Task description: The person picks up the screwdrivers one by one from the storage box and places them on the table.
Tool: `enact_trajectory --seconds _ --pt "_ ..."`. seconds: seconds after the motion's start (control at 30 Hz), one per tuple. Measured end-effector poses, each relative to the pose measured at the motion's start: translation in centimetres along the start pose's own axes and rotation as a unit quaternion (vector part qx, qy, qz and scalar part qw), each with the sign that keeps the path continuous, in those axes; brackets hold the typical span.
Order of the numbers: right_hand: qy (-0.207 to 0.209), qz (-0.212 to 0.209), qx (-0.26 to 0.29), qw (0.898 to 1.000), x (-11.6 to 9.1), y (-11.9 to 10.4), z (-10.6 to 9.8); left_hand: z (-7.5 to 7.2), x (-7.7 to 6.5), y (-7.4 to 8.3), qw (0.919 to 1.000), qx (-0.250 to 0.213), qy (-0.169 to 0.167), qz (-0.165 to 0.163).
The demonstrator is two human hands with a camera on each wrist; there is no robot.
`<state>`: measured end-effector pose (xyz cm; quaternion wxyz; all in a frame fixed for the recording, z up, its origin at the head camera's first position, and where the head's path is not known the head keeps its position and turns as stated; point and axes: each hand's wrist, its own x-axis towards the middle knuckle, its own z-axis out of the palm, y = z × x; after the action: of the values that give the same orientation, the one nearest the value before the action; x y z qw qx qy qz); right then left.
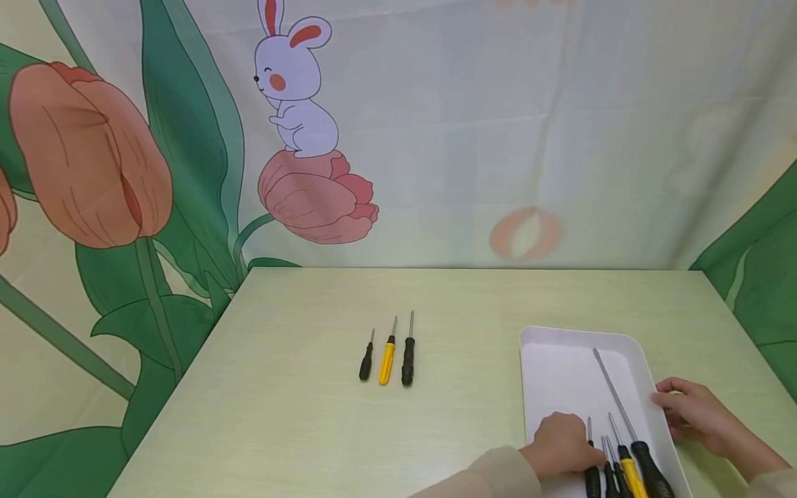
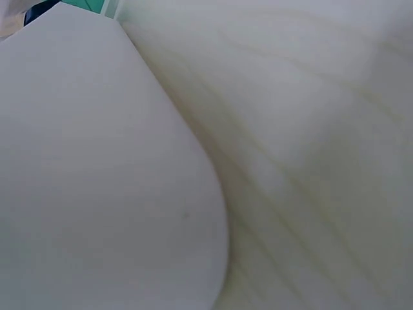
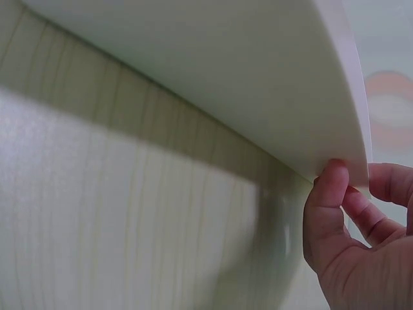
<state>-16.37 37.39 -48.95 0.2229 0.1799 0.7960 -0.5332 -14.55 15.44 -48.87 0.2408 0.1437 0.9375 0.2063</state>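
A white tray (image 1: 563,373) stands at the table's right side, with several screwdrivers inside its near right part. My left hand (image 1: 560,444) is low over the tray, its thumb across the handle of the leftmost black screwdriver (image 1: 592,481); its other fingertips are hidden. Beside that lie small black screwdrivers (image 1: 611,478), a yellow-handled screwdriver (image 1: 631,477) and a long black-handled screwdriver (image 1: 650,470). My right hand (image 1: 700,415) pinches the tray's right edge; the right wrist view shows this hand (image 3: 361,239) with fingertips on both sides of the tray wall (image 3: 258,84).
Left of the tray, in a row on the table (image 1: 280,415), lie a short black screwdriver (image 1: 366,363), a yellow screwdriver (image 1: 387,361) and a longer black screwdriver (image 1: 407,361). A printed curtain (image 1: 436,138) hangs behind the table's far edge. The left wrist view shows mostly tray wall (image 2: 116,161).
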Motion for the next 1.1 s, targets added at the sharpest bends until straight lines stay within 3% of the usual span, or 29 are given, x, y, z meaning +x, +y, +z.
enact_trajectory --seconds 0.57,1.1 --pt "0.002 0.006 -0.011 1.000 0.0 -0.1 0.0 -0.7 -0.2 -0.5 0.9996 -0.019 -0.020 0.011" --pt "0.002 0.008 -0.012 1.000 -0.2 -0.2 0.0 -3.5 -0.9 0.0 0.9992 -0.041 -0.002 -0.003"
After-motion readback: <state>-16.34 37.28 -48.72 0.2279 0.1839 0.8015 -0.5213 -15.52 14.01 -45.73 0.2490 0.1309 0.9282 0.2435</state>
